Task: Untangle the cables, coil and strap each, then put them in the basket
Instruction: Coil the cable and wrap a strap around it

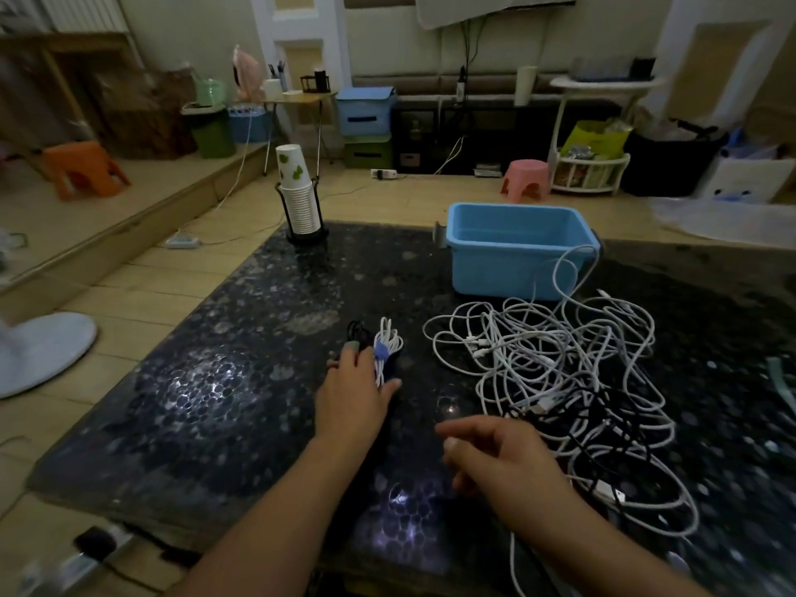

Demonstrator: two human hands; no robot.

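A tangle of white and black cables point(564, 381) sprawls over the right half of the dark speckled table point(241, 381). One white strand loops up against the blue plastic basket point(512, 247) at the table's far side. A coiled white cable with a blue strap point(384, 349) lies mid-table beside a small dark coil point(358, 330). My left hand point(355, 387) rests on the table with fingers spread, touching the strapped coil. My right hand point(499, 454) hovers loosely curled just left of the tangle, holding nothing.
A stack of paper cups in a black holder point(299, 200) stands at the table's far left corner. A pale green strap point(782, 383) lies at the right edge. Beyond the table are a pink stool point(523, 178), bins and floor cables.
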